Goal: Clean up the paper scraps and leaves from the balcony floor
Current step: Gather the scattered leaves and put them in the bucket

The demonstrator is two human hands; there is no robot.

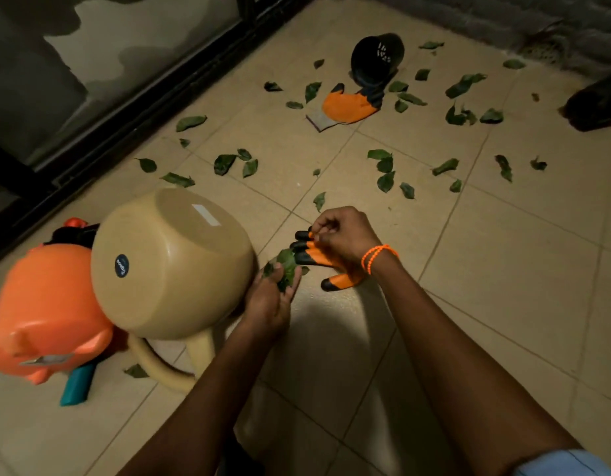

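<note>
Several green leaves (386, 166) lie scattered over the beige tiled balcony floor (503, 269). My left hand (273, 297) holds a bunch of green leaves (286, 266) beside the rim of a tipped tan bucket (170, 266). My right hand (345, 238), with an orange bracelet at the wrist, grips an orange glove with black fingertips (317, 255) just right of the left hand. I see no paper scraps.
A second orange glove (348, 104) lies by a tipped black pot (376, 58) at the far side. An orange plastic container (43, 310) and a teal object (75, 386) sit left of the bucket. A black door frame (153, 108) runs along the left; a floor drain (544, 49) is far right.
</note>
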